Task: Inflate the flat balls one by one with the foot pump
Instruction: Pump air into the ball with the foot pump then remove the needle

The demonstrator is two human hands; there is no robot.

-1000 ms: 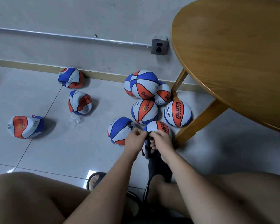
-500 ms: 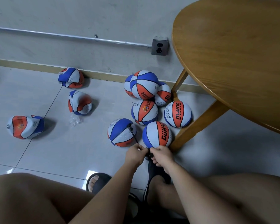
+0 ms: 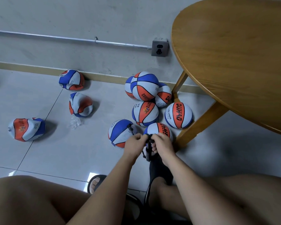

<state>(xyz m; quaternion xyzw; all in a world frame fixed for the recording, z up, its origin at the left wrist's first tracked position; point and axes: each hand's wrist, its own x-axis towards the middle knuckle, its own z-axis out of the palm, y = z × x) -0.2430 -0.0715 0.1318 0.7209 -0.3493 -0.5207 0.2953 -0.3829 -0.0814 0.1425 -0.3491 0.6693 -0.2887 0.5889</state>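
**Two hands on one foot pump [image 3: 147, 154]**

Tight round its handle [image 3: 148, 136] curl the left hand [image 3: 134, 143] and right hand [image 3: 162, 144]. Its hose [image 3: 131, 130] reaches a blue-topped ball [image 3: 120, 137] just beyond; three flat balls [image 3: 27, 129] lie left, toward the wall [image 3: 71, 17]

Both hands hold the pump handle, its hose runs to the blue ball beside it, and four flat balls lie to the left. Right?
No: the head view shows three flat balls on the left, not four. The rest stands.
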